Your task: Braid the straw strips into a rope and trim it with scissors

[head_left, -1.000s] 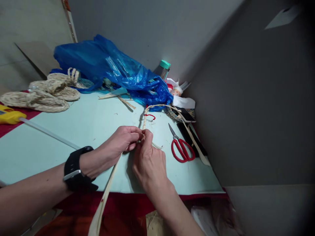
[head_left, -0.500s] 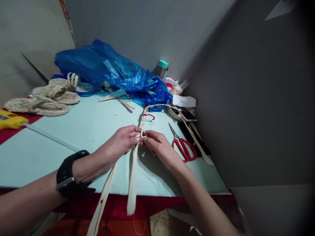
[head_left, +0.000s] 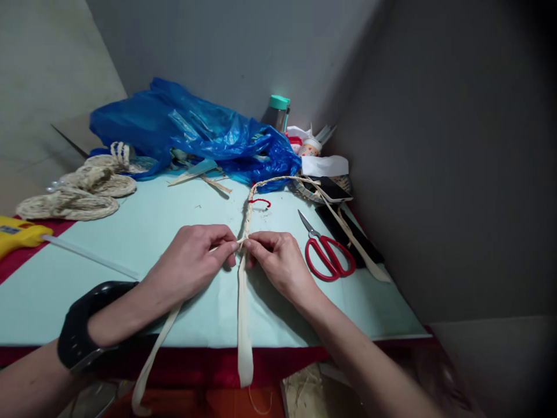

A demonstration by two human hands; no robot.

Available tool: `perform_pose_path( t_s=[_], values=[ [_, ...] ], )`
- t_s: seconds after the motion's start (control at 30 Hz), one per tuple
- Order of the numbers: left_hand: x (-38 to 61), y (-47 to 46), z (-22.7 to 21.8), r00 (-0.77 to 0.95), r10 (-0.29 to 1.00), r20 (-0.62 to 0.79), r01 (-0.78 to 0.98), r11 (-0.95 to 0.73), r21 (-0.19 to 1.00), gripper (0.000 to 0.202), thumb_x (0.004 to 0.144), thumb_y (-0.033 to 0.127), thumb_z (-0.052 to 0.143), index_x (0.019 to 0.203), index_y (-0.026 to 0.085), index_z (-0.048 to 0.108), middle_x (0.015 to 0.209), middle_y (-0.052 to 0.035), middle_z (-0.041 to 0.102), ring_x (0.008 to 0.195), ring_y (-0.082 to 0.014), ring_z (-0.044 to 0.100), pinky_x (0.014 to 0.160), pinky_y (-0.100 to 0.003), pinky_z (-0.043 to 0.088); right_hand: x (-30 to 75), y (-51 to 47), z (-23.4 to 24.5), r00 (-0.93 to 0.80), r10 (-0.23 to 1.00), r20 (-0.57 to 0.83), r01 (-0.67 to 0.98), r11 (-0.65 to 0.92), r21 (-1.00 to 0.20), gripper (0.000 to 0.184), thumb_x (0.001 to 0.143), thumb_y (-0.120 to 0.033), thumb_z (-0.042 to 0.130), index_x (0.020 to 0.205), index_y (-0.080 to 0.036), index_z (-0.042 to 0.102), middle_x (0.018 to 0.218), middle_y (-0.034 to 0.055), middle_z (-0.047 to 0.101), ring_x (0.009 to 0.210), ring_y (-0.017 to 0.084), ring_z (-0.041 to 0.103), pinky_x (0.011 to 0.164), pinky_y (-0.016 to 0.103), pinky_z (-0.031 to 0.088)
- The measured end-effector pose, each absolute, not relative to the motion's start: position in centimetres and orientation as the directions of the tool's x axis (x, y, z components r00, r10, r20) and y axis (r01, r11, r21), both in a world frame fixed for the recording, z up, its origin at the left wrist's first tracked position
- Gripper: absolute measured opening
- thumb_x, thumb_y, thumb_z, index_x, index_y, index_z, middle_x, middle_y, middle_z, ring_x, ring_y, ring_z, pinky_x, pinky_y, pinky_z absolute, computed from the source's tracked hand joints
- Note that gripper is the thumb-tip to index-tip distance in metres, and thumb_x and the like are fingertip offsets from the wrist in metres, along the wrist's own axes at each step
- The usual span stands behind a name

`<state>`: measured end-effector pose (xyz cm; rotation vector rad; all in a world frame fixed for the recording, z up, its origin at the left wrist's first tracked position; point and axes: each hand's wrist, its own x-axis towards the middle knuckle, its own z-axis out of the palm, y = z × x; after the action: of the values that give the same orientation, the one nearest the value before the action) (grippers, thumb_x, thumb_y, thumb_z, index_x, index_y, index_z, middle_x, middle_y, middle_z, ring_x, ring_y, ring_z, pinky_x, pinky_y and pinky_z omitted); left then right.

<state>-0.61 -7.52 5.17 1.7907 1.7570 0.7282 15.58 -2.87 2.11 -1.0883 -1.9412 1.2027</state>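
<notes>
The braid (head_left: 248,216), laid upward from frame centre, is pinched by the right hand (head_left: 282,262), a sideways strand (head_left: 241,241) by the left hand (head_left: 198,255).

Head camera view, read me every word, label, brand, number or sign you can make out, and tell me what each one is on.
None can be read.
Yellow tool: a small label-like patch, too small and blurred to read.
Braided cord: no lettering visible.
Red-handled scissors: no lettering visible.
</notes>
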Motion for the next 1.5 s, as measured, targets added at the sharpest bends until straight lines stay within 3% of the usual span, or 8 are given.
perform_pose_path(
  t_s=[0.37,0.57,0.67,0.77,0.9,1.1,1.37,1.5],
  values=[
    [2.8,-10.1,4.3,0.172,0.949,0.265,0.88,-0.269,0.392,0.014,0.085,0.023,0.055,0.074,0.02,0.064,0.062,-0.0045,0.064,0.053,-0.0185,0.052,0.056,-0.031,0.025,16.2,-2.8,1.8,-0.545,0.838,-0.037,-0.033,-0.066,-0.997,0.02,0.082,-0.024,0.057,0.067,-0.013,0.066,0.059,-0.0019,0.055,0.055,0.009,0.046,0.058,0.022,0.036],
    [0.2,-8.2,6.0,-0.022,0.983,0.183,0.67,-0.122,0.732,0.015,0.087,0.034,0.057,0.084,0.022,0.066,0.089,-0.0039,0.069,0.083,-0.0211,0.06,0.076,-0.03,0.039,16.3,-2.7,2.0,-0.595,0.797,-0.106,-0.135,-0.23,-0.964,0.015,0.081,-0.021,0.061,0.073,-0.011,0.068,0.062,0.0002,0.06,0.054,0.006,0.044,0.055,0.019,0.033],
    [-0.1,-6.3,5.1,0.128,0.989,-0.079,0.216,0.05,0.975,0.015,0.083,0.031,0.061,0.092,0.019,0.062,0.085,-0.0043,0.064,0.083,-0.0199,0.06,0.072,-0.028,0.043,16.5,-2.6,1.9,-0.655,0.749,-0.102,-0.175,-0.282,-0.943,0.015,0.083,-0.022,0.06,0.078,-0.011,0.069,0.068,0.0021,0.062,0.055,0.006,0.045,0.055,0.019,0.033],
    [0.1,-5.3,3.5,0.339,0.9,-0.275,-0.065,0.314,0.947,0.015,0.084,0.03,0.061,0.086,0.016,0.058,0.066,0.0012,0.053,0.05,-0.0077,0.041,0.047,-0.019,0.029,16.7,-2.5,1.9,-0.665,0.744,-0.073,-0.138,-0.218,-0.966,0.015,0.084,-0.021,0.058,0.078,-0.011,0.067,0.061,-0.0014,0.055,0.053,0.006,0.041,0.053,0.02,0.03],
    [0.1,-5.5,2.7,0.334,0.89,-0.311,-0.119,0.367,0.922,0.01,0.085,0.024,0.059,0.084,0.014,0.055,0.066,0.0,0.056,0.045,-0.0025,0.026,0.043,-0.018,0.012,16.8,-2.7,2.1,-0.669,0.741,-0.059,0.007,-0.073,-0.997,0.02,0.088,-0.021,0.052,0.073,-0.012,0.061,0.06,-0.0029,0.051,0.05,0.006,0.032,0.049,0.022,0.025],
    [-0.2,-6.0,3.1,0.293,0.905,-0.308,-0.096,0.348,0.933,0.008,0.082,0.017,0.059,0.088,0.013,0.058,0.067,-0.0027,0.062,0.042,-0.0016,0.028,0.042,-0.02,0.012,16.7,-3.2,1.7,-0.567,0.822,-0.057,0.186,0.06,-0.981,0.018,0.091,-0.023,0.049,0.108,-0.019,0.044,0.069,-0.0022,0.064,0.061,0.012,0.051,0.058,0.023,0.034],
    [-0.2,-5.7,2.8,0.198,0.939,-0.282,0.145,0.256,0.956,0.018,0.08,0.027,0.058,0.067,0.014,0.058,0.057,0.0029,0.054,0.043,-0.0046,0.031,0.043,-0.022,0.019,16.8,-3.8,2.8,-0.585,0.81,0.044,0.384,0.325,-0.864,0.018,0.094,-0.019,0.045,0.111,-0.017,0.04,0.075,0.0017,0.069,0.078,0.017,0.063,0.073,0.028,0.04],
    [0.1,-5.9,2.8,0.174,0.953,-0.248,0.141,0.225,0.964,0.017,0.079,0.028,0.059,0.069,0.014,0.059,0.055,0.0061,0.047,0.045,-0.0047,0.03,0.044,-0.022,0.019,16.9,-4.4,3.8,-0.551,0.834,0.039,0.604,0.431,-0.671,0.02,0.093,-0.016,0.044,0.113,-0.015,0.044,0.081,0.0072,0.07,0.074,0.019,0.063,0.062,0.026,0.035]
  ],
)
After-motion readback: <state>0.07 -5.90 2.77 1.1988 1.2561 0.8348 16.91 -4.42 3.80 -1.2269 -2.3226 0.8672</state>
